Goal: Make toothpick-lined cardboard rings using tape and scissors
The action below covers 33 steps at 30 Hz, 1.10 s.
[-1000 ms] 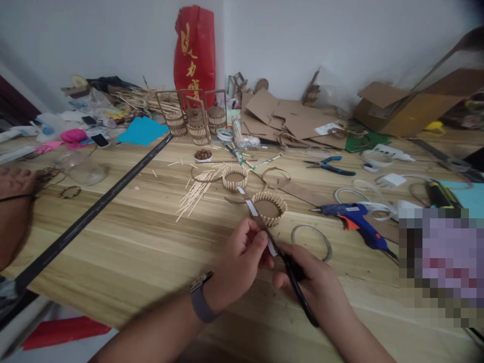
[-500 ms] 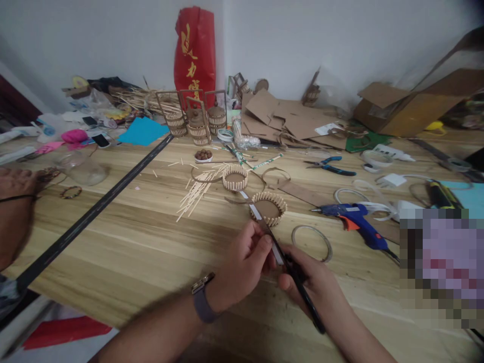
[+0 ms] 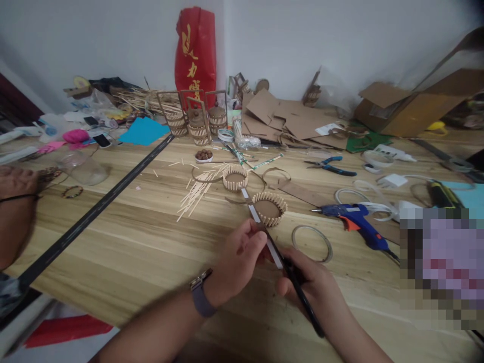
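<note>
My left hand (image 3: 242,257), with a watch on its wrist, pinches a narrow brown cardboard strip (image 3: 247,200) with white patches along it. The strip slants up and left over the table. In my right hand (image 3: 313,282) are black-handled scissors (image 3: 308,310), whose long dark edge lies along the strip; fingers hide much of them. Just beyond my hands stands a round brown base ringed with short sticks (image 3: 269,209). Behind it is a smaller stick ring (image 3: 235,179). Loose pale sticks (image 3: 196,196) lie to the left.
A blue glue gun (image 3: 357,219), pliers (image 3: 333,165) and a wire coil (image 3: 312,244) lie to the right. Small lidded stick baskets (image 3: 199,128), a bowl of brown beads (image 3: 204,155) and cardboard sheets (image 3: 295,118) stand behind. Another person's hand (image 3: 17,201) rests at the left.
My left hand has shifted slightly left, its thumb now lower along the strip. The strip's far end reaches a little farther up. My right hand has barely moved.
</note>
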Motion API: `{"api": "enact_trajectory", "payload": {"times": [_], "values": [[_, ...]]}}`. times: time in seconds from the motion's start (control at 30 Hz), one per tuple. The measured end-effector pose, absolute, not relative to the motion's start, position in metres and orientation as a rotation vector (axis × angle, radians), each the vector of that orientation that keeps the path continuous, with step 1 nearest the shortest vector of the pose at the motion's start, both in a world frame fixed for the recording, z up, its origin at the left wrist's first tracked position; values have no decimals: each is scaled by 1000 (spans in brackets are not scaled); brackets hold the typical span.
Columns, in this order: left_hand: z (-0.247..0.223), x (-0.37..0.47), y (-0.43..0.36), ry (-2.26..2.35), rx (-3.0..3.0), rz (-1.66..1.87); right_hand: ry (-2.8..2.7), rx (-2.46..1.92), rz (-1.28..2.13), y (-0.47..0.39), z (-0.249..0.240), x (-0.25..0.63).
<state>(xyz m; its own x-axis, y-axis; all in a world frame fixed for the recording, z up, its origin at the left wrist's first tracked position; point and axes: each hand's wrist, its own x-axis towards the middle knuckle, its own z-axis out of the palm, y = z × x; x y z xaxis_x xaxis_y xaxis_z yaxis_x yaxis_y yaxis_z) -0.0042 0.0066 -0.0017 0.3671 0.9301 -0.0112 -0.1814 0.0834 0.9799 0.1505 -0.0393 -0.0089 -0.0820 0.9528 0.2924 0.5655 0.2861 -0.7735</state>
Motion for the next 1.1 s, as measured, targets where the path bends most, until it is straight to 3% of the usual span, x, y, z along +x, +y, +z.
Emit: {"api": "enact_trajectory", "payload": {"times": [0.27, 1.1], "values": [[-4, -6, 11, 898, 1163, 1103, -1802, -1417, 594, -40, -10, 150], [-4, -1, 4, 844, 1160, 995, -1753, -1351, 732, -41, -11, 148]]}}
